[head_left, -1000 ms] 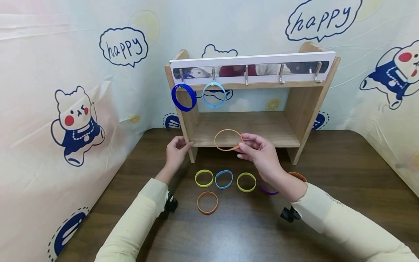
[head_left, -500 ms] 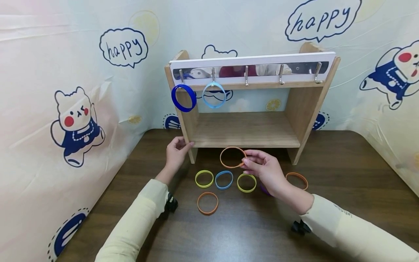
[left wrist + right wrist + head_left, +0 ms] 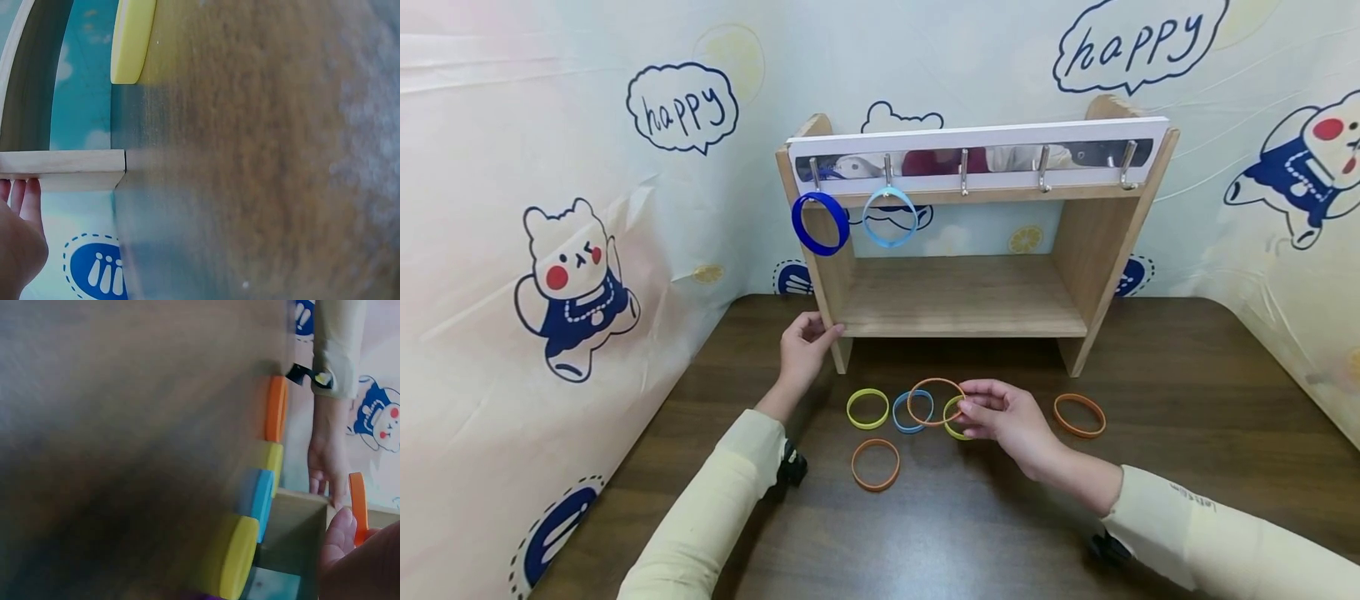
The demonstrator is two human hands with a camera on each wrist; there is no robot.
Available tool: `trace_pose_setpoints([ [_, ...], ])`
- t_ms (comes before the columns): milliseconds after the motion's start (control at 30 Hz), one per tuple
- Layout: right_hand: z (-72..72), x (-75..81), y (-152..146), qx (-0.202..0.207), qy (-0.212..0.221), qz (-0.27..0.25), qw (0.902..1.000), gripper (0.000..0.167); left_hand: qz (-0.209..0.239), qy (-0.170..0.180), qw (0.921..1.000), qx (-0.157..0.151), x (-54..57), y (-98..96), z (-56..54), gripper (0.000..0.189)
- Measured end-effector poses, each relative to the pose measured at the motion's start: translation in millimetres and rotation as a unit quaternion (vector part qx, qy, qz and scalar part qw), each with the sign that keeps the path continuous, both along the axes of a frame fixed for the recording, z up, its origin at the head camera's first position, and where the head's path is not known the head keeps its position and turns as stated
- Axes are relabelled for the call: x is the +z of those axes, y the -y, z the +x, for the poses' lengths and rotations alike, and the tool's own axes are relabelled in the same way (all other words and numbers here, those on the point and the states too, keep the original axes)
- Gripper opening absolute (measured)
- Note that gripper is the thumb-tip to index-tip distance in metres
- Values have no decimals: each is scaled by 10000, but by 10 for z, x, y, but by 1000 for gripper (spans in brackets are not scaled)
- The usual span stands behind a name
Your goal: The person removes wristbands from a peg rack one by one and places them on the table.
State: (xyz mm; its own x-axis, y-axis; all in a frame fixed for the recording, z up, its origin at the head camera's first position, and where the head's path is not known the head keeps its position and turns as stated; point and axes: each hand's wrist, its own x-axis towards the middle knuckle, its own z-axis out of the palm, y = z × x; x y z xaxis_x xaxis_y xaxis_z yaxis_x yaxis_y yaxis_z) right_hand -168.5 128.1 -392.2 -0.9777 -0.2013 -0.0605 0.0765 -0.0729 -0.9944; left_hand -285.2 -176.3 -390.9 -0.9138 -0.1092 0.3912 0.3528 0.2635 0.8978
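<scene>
- I saw two blue bands (image 3: pixel 824 250) hung toward twelve o'clock, three hooks (image 3: pixel 964 171) bare.
- Right hand (image 3: pixel 1011 427) pinched an orange band (image 3: pixel 358 508); left hand (image 3: pixel 803 354), the rack (image 3: pixel 962 296).
- Loose bands (image 3: pixel 868 426) lay toward six.

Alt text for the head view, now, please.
A right hand pinches an orange band above a dark wooden table where more bands lie. The left hand grips the left side of a wooden rack; a dark blue band and a light blue band hang from its hooks.

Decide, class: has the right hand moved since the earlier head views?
Yes: the right hand has moved down the view, away from the wooden rack.
</scene>
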Motion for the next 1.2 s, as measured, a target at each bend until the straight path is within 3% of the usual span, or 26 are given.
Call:
trace_pose_setpoints([
  [800,280,-337,-30,393,442,288,9978,36,5,-28,10000,-34,-20,9,-14,28],
  [1200,306,-418,-46,595,494,496,9958,35,32,-45,10000,-52,-15,14,-14,28],
])
